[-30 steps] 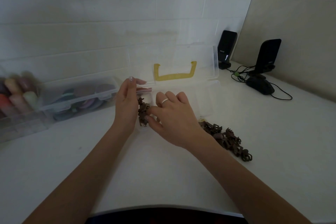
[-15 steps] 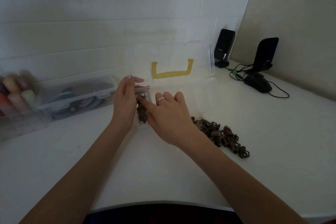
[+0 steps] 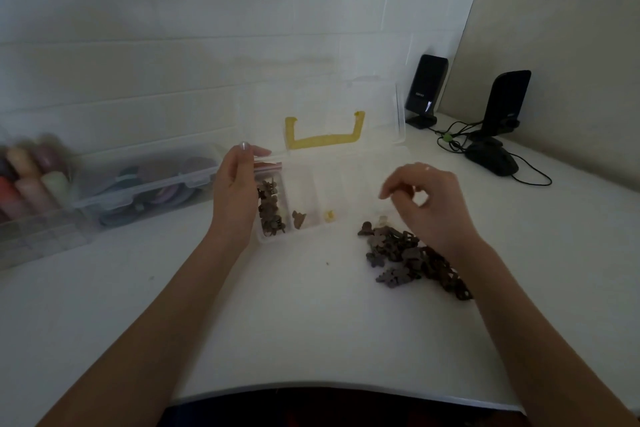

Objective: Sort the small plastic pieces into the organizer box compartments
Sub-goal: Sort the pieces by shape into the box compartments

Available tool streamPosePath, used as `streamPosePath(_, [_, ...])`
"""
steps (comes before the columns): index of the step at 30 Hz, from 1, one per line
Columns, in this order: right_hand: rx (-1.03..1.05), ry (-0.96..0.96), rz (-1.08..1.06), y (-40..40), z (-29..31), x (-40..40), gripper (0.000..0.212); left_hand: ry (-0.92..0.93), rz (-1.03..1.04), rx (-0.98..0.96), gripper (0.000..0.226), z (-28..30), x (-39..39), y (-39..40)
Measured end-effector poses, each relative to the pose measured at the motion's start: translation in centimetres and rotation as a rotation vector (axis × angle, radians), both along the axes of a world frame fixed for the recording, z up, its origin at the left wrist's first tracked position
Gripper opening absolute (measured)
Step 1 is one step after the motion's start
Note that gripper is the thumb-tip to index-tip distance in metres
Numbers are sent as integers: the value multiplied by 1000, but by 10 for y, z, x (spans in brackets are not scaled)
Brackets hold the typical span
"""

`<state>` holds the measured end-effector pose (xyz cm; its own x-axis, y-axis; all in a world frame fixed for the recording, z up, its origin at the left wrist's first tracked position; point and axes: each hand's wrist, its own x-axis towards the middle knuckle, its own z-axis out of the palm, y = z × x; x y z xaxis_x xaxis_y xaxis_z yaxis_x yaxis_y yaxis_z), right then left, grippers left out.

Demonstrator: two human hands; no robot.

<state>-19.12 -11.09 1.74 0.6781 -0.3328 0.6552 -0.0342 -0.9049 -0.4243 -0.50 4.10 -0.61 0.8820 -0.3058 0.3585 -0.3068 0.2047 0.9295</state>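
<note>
speakers (image 3: 428,91) stand beyond organizer box (image 3: 332,208), right hand (image 3: 429,204) above pieces (image 3: 412,258).

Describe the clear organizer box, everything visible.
The organizer box is clear plastic and lies open on the white table, its lid raised toward the wall, with a yellow handle. Dividers form narrow compartments: the leftmost holds many brown pieces, the next one brown piece, the third a small yellow piece. The left hand rests against its left end.
</note>
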Motion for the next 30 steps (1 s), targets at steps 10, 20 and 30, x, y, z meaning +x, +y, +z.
streamPosePath(10, [-14, 420, -172, -26, -25, -19, 24, -6, 73, -23, 36, -1, 4, 2])
streamPosePath(20, [194, 472, -3, -16, -32, -10, 12, 29, 63, -35, 34, 0, 4, 2])
streamPosePath(30, [335, 209, 95, -8, -21, -10, 11, 0, 76, 10, 35, 0, 2, 2])
